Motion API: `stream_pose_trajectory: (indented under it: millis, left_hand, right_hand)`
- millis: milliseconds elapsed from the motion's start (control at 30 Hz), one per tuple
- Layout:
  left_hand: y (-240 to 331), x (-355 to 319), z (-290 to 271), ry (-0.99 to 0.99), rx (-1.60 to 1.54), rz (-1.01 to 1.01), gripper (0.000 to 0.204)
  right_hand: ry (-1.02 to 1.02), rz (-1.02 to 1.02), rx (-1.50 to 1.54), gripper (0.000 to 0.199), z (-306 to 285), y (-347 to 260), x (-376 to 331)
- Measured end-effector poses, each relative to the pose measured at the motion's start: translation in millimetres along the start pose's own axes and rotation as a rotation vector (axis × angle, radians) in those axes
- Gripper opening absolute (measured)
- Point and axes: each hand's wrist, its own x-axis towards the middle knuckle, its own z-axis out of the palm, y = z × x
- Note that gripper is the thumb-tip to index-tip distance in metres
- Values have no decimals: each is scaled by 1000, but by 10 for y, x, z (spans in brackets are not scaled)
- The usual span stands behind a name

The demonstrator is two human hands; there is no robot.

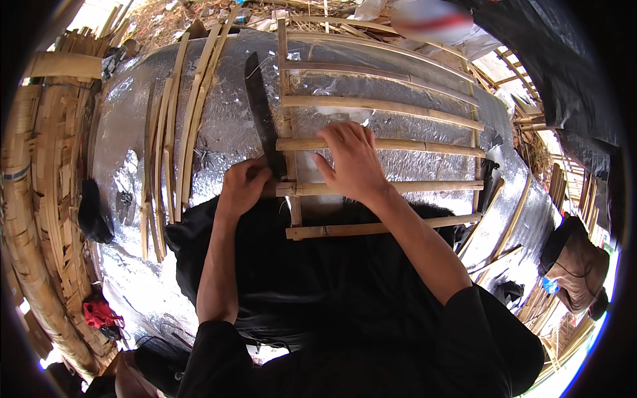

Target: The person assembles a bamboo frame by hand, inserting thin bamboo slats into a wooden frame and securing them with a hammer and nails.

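Observation:
A ladder-like frame of split bamboo slats (pixel 381 104) lies in front of me, its near end over my black-clothed lap. My right hand (pixel 355 166) is open over the frame, thumb apart from the fingers, between two cross slats; the fingertips reach a slat (pixel 424 146). Beside the frame's left rail (pixel 285 83), my left hand (pixel 242 189) is closed, thumb and fingers pinched together. Whatever they hold is hidden. Just beyond its fingers lies a long dark machete blade (pixel 259 96), pointing away from me; its lower end is partly hidden by the frame's left side.
Shiny silver sheeting (pixel 219 86) covers the ground beneath. Several loose bamboo strips (pixel 192 126) lie at the left, near a bamboo wall (pixel 56 172). A red cloth-like item (pixel 99 312) is at lower left. Another person's bent leg (pixel 580 268) shows at right, below black plastic sheeting (pixel 570 79).

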Motion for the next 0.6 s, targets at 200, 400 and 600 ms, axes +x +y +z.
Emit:
stream_pose_trajectory:
  millis: [200, 400, 600]
  left_hand:
    - [69, -17, -21, -148, -303, -290, 33]
    - [185, -38, 53, -95, -253, -272, 33]
    - [19, 0, 99, -57, -245, -135, 30]
  right_hand:
    - [-524, 383, 286, 32, 215, 0, 673]
    - [-718, 547, 581, 25, 485, 204, 845]
    - [-707, 510, 605, 20, 456, 159, 745]
